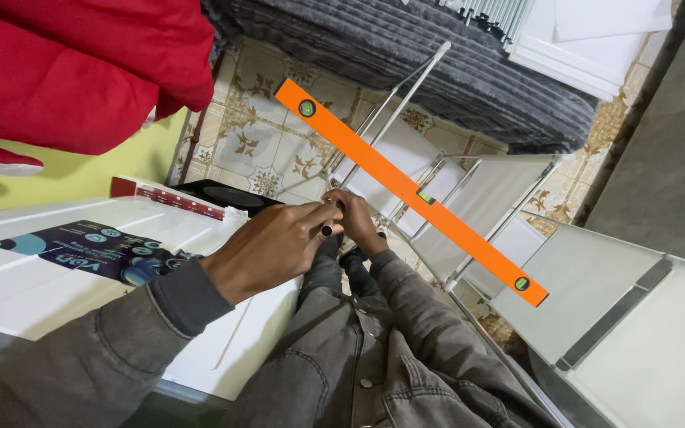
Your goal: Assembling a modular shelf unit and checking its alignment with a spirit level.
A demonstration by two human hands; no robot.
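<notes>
My left hand (275, 246), in a grey denim sleeve, reaches in from the lower left. Its fingertips pinch a small black round piece (327, 231). My right hand (356, 222) comes up from the bottom middle, fingers curled, and touches the left fingertips at that piece. What the right hand holds is hidden. Both hands meet above the edge of a white appliance (57, 293) that carries a blue sticker. Just to their right, a long orange spirit level (406, 186) lies slantwise across a white step ladder (501, 198).
Red cloth (81, 63) hangs at the top left over a yellow wall. A grey ribbed blanket (406, 47) lies at the top on patterned floor tiles (255, 143). White panels (644, 333) fill the lower right. A dark flat box (223, 194) sits behind the appliance.
</notes>
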